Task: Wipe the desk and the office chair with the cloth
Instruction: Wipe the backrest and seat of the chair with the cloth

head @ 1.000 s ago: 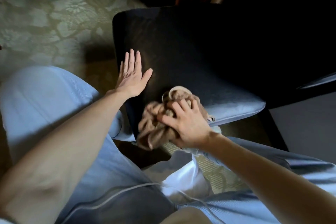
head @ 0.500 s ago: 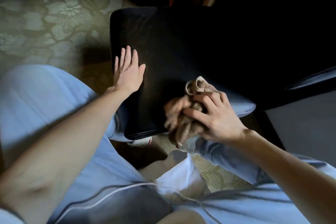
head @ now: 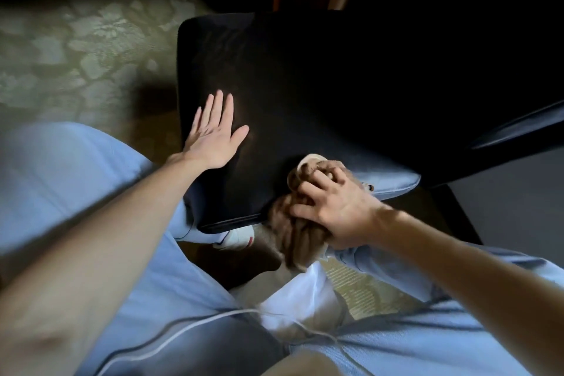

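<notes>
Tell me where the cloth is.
In the head view, the cloth is bunched under the right hand at the near edge of the chair seat, right of the flat left hand.

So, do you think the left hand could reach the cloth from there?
Probably yes: the left hand lies flat on the chair seat, only bare seat between it and the cloth, which the right hand grips.

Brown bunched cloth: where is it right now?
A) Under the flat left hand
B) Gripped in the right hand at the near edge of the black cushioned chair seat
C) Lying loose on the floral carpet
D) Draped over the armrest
B: the right hand grips the brown bunched cloth at the near edge of the black cushioned chair seat, while the left hand lies flat on the seat, holding nothing.
</notes>
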Demonstrator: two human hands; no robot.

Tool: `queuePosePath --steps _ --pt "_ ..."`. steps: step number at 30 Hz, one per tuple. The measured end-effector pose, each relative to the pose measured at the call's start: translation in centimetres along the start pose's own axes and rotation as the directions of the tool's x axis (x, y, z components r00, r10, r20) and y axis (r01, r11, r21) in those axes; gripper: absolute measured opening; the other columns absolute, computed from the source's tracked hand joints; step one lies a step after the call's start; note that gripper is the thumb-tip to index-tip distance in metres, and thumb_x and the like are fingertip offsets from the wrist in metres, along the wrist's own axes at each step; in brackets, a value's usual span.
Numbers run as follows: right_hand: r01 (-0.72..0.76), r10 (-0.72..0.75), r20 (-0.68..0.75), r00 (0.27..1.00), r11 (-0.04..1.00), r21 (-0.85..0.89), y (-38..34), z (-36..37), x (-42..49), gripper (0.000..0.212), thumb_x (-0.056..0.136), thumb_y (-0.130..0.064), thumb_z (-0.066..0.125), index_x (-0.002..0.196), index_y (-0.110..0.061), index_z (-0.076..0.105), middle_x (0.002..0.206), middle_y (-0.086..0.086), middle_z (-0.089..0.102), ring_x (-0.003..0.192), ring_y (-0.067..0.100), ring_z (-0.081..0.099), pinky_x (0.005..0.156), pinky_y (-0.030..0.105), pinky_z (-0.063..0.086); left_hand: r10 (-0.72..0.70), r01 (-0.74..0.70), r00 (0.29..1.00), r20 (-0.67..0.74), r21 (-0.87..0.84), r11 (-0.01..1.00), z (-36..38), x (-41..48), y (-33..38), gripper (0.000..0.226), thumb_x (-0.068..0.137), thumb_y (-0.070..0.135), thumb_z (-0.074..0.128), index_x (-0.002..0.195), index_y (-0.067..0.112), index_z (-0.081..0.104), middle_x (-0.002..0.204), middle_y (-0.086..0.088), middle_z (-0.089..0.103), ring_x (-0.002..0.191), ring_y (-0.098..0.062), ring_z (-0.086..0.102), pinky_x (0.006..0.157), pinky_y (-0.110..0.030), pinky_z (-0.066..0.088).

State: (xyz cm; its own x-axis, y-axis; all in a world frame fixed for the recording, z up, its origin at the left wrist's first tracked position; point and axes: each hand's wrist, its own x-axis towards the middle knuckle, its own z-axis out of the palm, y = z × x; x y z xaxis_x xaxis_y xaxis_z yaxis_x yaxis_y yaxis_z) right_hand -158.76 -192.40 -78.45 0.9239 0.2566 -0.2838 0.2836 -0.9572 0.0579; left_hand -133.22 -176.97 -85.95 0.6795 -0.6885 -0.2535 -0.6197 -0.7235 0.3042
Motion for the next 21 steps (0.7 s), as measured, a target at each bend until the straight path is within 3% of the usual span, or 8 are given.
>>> queuePosePath --steps 2,5,9,10,12,14,18,21 --pt "-0.006 0.005 -0.072 0.997 1.000 -0.008 1.9 -0.4 -1.7 0.054 0.071 -0.053 0.064 0.122 -0.035 0.068 0.118 0.007 0.061 0.113 0.036 0.055 0.088 0.049 0.047 0.008 -0.008 1.000 0.007 0.006 1.000 -0.1 0.2 -0.1 0.074 0.108 0.055 0.020 0.163 0.018 -0.012 0.170 -0.003 -0.021 0.156 -0.017 -0.019 0.127 -0.040 -0.009" --pt "-0.252 0.255 -0.190 0.948 0.967 0.042 5.4 -0.7 -2.8 0.064 0.068 -0.053 0.060 0.127 -0.030 0.063 0.118 0.010 0.058 0.113 0.036 0.049 0.083 0.046 0.046 -0.010 0.010 1.000 0.013 -0.011 1.000 -0.2 0.3 0.0 0.073 0.108 0.054 0.021 0.163 0.019 -0.011 0.170 -0.003 -0.021 0.156 -0.017 -0.020 0.127 -0.040 -0.011" --pt "-0.685 0.708 -0.022 0.706 0.690 0.236 5.6 0.2 0.2 0.080 0.071 -0.046 0.071 0.144 -0.027 0.045 0.135 0.015 0.048 0.125 0.041 0.042 0.095 0.055 0.046 -0.031 0.032 0.999 0.015 -0.036 0.999 -0.6 0.5 0.3 0.073 0.109 0.051 0.024 0.164 0.018 -0.010 0.170 -0.003 -0.019 0.156 -0.018 -0.019 0.126 -0.041 -0.011" --pt "-0.745 0.765 0.022 0.644 0.620 0.247 4.6 0.8 1.1 0.080 0.071 -0.046 0.070 0.144 -0.027 0.042 0.136 0.014 0.047 0.127 0.040 0.040 0.098 0.055 0.043 -0.038 0.039 0.999 0.023 -0.045 0.998 -0.6 0.5 0.4 0.073 0.109 0.051 0.025 0.164 0.018 -0.010 0.170 -0.003 -0.020 0.156 -0.017 -0.020 0.126 -0.041 -0.011" --pt "-0.784 0.808 0.015 0.589 0.567 0.251 2.3 1.5 2.4 0.081 0.068 -0.045 0.067 0.143 -0.028 0.041 0.132 0.013 0.047 0.124 0.039 0.040 0.096 0.054 0.040 -0.043 0.045 0.999 0.028 -0.047 0.998 -0.6 0.5 0.4 0.073 0.109 0.050 0.025 0.164 0.018 -0.010 0.170 -0.003 -0.020 0.156 -0.018 -0.020 0.126 -0.041 -0.011" --pt "-0.747 0.786 -0.013 0.618 0.592 0.303 -0.4 1.6 2.7 0.086 0.063 -0.045 0.066 0.144 -0.032 0.041 0.127 0.011 0.048 0.120 0.039 0.041 0.094 0.056 0.042 -0.043 0.045 0.999 0.026 -0.048 0.998 -0.5 0.6 0.5 0.072 0.109 0.050 0.025 0.164 0.018 -0.009 0.170 -0.003 -0.019 0.156 -0.018 -0.020 0.126 -0.042 -0.011" --pt "-0.535 0.629 -0.004 0.778 0.666 0.519 -4.4 1.3 1.2 0.076 0.064 -0.048 0.067 0.137 -0.034 0.051 0.127 0.004 0.048 0.123 0.035 0.039 0.098 0.057 0.043 -0.040 0.041 0.999 0.009 -0.057 0.998 -0.5 0.7 0.5 0.072 0.109 0.049 0.026 0.164 0.017 -0.007 0.171 -0.004 -0.017 0.156 -0.018 -0.018 0.126 -0.042 -0.010" --pt "-0.459 0.622 -0.066 0.780 0.641 0.615 -2.3 0.3 -0.8 0.075 0.067 -0.046 0.067 0.139 -0.028 0.057 0.134 0.008 0.052 0.127 0.034 0.041 0.103 0.052 0.042 -0.032 0.034 0.999 0.024 -0.067 0.997 -0.5 0.8 0.0 0.073 0.109 0.050 0.027 0.164 0.018 -0.007 0.171 -0.004 -0.017 0.157 -0.019 -0.018 0.126 -0.042 -0.010"
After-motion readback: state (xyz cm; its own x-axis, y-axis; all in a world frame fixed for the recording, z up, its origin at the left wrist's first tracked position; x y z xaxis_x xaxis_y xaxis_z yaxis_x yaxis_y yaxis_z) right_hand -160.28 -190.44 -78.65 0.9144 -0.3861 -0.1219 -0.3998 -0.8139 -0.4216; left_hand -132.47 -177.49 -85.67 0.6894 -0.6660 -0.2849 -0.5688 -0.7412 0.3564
